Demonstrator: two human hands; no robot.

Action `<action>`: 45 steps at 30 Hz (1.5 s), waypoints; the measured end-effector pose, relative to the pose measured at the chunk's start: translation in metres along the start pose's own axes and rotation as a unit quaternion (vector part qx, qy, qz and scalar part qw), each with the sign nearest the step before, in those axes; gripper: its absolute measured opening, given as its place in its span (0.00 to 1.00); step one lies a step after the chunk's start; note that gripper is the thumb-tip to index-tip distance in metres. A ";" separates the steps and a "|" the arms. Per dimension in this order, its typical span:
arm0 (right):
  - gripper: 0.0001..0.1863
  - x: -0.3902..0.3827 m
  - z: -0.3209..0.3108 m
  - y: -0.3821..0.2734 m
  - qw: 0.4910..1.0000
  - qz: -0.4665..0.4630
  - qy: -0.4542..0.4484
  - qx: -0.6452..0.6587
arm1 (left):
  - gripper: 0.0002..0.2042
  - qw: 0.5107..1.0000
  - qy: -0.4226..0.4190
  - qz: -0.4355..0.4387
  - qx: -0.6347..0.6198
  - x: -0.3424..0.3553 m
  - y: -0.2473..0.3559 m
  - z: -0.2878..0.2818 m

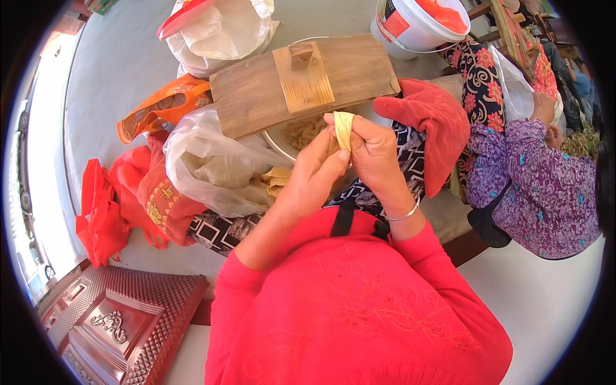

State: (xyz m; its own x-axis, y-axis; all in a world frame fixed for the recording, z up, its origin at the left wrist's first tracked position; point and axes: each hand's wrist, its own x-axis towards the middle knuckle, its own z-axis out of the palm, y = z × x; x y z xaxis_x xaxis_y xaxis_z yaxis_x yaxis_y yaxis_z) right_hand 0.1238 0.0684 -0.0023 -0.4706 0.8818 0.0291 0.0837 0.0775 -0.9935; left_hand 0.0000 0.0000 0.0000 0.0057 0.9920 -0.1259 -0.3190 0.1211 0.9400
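My left hand [314,170] and my right hand [375,154] meet in front of me, pinching a pale yellow folded strip [343,125], perhaps leaf or dough skin; I cannot tell. Just beyond them a pale bowl [276,144] holds beige crumbly pieces [301,133], partly hidden under a wooden board [240,102] with a lighter block fixed on top. A clear plastic bag [199,157] with beige contents lies left of my hands, with yellow pieces [274,181] beside it.
Red bags [102,212] and an orange bag [147,109] lie left; a white bag [218,38] and bucket [404,35] stand behind. Red cloth [436,138] lies right, near a person in purple patterned clothing [539,186]. A dark red embossed panel [122,321] lies lower left.
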 end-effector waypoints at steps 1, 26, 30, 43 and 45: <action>0.13 0.002 0.000 0.003 0.995 -0.057 0.017 -0.077 | 0.16 0.999 0.008 -0.020 -0.040 0.002 -0.001 0.002; 0.09 -0.022 -0.008 0.058 0.880 0.307 -0.132 0.338 | 0.18 0.918 0.108 0.200 0.324 -0.015 -0.054 -0.014; 0.04 -0.016 0.006 0.052 0.995 0.010 -0.057 -0.080 | 0.13 0.923 0.097 0.086 0.362 -0.008 -0.035 -0.014; 0.05 0.008 -0.002 0.052 0.993 -0.069 0.083 -0.048 | 0.09 0.985 0.121 -0.118 0.035 -0.033 -0.055 -0.001; 0.08 0.009 -0.002 0.060 0.993 -0.012 0.054 0.107 | 0.07 0.980 0.136 -0.030 0.140 -0.037 -0.058 -0.013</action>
State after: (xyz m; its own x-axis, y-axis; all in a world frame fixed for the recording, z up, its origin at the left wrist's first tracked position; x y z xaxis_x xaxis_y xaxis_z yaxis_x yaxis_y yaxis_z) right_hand 0.1262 0.0814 -0.0618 -0.3717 0.9268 0.0533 -0.1199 0.0090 -0.9927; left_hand 0.0061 -0.0445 -0.0544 -0.2482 0.9415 -0.2280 -0.0537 0.2216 0.9737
